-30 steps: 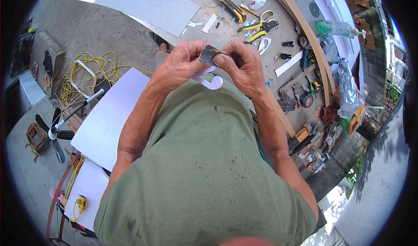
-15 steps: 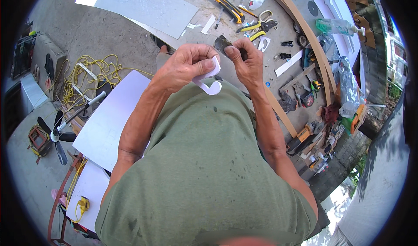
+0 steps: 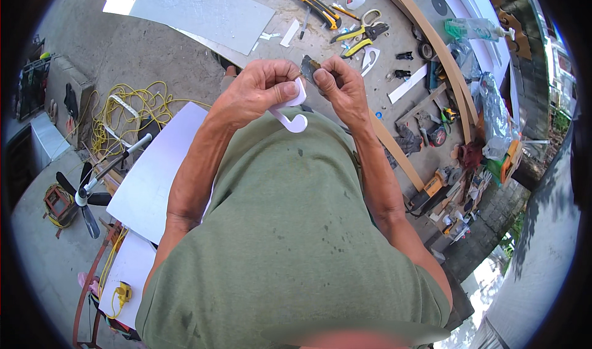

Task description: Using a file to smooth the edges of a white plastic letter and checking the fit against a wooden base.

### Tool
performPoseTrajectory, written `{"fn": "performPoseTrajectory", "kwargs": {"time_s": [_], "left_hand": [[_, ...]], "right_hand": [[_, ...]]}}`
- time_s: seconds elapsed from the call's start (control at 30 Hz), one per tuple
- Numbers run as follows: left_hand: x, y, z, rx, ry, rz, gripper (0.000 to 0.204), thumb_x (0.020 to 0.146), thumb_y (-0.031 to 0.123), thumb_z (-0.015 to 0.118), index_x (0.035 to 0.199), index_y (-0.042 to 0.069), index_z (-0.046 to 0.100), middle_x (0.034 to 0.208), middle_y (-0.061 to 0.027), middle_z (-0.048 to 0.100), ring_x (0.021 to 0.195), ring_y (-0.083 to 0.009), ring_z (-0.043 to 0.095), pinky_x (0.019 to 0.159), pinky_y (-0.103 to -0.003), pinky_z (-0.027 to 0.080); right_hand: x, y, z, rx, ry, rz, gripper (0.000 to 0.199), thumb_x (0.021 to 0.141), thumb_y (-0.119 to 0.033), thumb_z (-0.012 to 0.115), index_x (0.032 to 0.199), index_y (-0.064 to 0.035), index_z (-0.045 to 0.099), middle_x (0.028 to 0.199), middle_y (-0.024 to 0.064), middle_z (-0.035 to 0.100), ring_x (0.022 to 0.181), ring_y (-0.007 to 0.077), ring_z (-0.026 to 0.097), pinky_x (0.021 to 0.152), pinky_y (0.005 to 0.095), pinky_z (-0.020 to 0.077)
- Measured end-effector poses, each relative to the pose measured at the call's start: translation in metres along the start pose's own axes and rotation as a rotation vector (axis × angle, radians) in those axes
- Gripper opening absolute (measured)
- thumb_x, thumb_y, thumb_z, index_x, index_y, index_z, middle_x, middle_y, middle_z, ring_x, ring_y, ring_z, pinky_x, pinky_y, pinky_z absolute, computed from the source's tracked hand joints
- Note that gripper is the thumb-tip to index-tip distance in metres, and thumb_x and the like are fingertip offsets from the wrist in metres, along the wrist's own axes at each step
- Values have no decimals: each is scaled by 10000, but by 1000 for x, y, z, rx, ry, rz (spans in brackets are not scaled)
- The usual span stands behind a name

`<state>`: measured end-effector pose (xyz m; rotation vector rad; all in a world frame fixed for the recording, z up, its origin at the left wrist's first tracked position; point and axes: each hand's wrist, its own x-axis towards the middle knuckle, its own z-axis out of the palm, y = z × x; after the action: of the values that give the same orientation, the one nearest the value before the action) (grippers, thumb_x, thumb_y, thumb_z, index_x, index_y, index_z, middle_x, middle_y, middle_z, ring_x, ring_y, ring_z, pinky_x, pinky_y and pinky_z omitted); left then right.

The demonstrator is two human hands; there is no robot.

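I see the two hands have moved a little apart since a second ago. The left hand (image 3: pixel 256 93) pinches a white hooked piece (image 3: pixel 298 99), its curl poking out below the thumb. The right hand (image 3: pixel 345 95) pinches a dark scrap (image 3: pixel 309 69) just beside it. Past them lie yellow-handled cutters (image 3: pixel 373 32).
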<state>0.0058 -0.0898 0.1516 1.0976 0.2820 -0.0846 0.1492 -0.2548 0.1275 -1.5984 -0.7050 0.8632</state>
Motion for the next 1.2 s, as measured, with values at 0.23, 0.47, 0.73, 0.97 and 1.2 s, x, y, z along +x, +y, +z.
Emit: {"fn": "performPoseTrajectory", "kwargs": {"time_s": [0.23,0.47,0.73,0.97,1.2], "left_hand": [[4,12,8,106,73,13,134,963,143,627,965,9,636,821,38,594,735,-35,519,632,-195,425],[-2,10,4,158,130,47,219,952,251,676,931,37,634,794,62,563,702,-34,485,613,-191,390],[9,16,10,196,102,82,186,964,222,643,912,44,626,784,43,573,719,-43,497,626,-215,401],[5,12,9,198,85,66,194,950,228,669,917,44,619,787,42,567,728,-43,497,627,-215,401],[7,16,5,240,94,80,229,962,259,663,898,43,623,801,46,570,733,-38,486,623,-214,397]], "right_hand": [[-9,-44,16,-26,22,-104,381,932,-367,699,810,-22,593,607,11,536,567,77,451,505,266,351],[-23,17,-1,-199,74,-160,397,935,-385,686,792,-27,589,592,28,523,547,100,458,503,286,357],[-7,-25,5,-105,2,-191,395,923,-381,703,801,-20,597,597,37,526,558,109,453,503,292,359],[-17,-31,1,36,63,-55,400,927,-373,698,771,-20,594,594,32,528,557,114,465,514,284,352],[-15,-4,1,-140,93,-136,407,928,-389,696,775,-28,587,589,14,511,554,87,444,505,292,345]]}}
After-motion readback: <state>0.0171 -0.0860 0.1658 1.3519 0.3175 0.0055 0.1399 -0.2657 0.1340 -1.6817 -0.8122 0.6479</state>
